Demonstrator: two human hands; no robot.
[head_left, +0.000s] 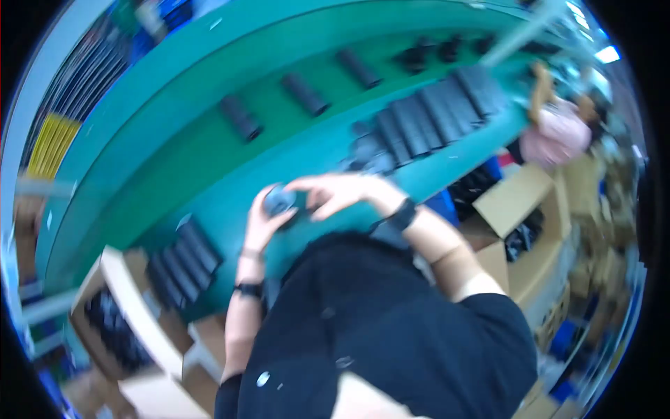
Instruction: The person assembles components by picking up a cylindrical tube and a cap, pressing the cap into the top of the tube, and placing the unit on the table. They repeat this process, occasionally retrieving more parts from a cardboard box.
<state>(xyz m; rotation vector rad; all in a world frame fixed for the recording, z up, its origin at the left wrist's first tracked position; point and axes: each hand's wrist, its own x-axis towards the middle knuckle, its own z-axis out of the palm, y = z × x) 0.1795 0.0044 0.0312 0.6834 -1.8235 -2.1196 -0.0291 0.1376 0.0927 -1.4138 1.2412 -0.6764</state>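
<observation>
My left hand (259, 222) is wrapped round a cylindrical part whose round grey-blue end (279, 200) faces up; the rest of it is hidden by the fingers. To its right, my right hand (336, 193) has its forefinger stretched out to the part's upper rim, the other fingers partly bent and apart. Whether that fingertip touches the part is too blurred to tell. Several black tubes (185, 264) lie side by side left of my left arm. Right of my right hand is a cluster of small dark parts (368, 152), beside a longer row of black tubes (438, 115).
The green conveyor belt (174, 157) carries spaced black tubes (305, 93) beyond the bench. An open carton (132, 307) of dark bagged parts stands at left, another carton (513, 199) at right. A person in pink (556, 133) works at the far right.
</observation>
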